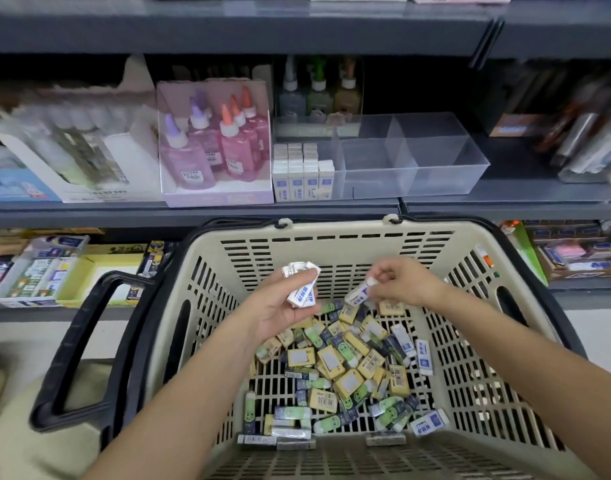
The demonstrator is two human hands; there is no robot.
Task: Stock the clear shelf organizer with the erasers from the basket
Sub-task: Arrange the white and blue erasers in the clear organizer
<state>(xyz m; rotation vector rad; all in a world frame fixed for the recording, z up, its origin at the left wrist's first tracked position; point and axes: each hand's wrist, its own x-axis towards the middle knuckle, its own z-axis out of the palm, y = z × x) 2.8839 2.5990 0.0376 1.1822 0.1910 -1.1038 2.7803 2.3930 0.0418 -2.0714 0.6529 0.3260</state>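
Hands with erasers above basket

A clear plastic shelf organizer with dividers sits on a grey shelf; its leftmost compartment holds upright rows of white-and-blue sleeved erasers. Just below, a beige slotted plastic basket with black handles holds a loose heap of yellow, green and white erasers. Above the heap, the left hand grips a small bunch of white-and-blue erasers and the right hand pinches a single white-and-blue eraser.

I see the basket in front of the shelf, erasers in its bottom, organizer on the shelf behind, just right of the glue bottles.
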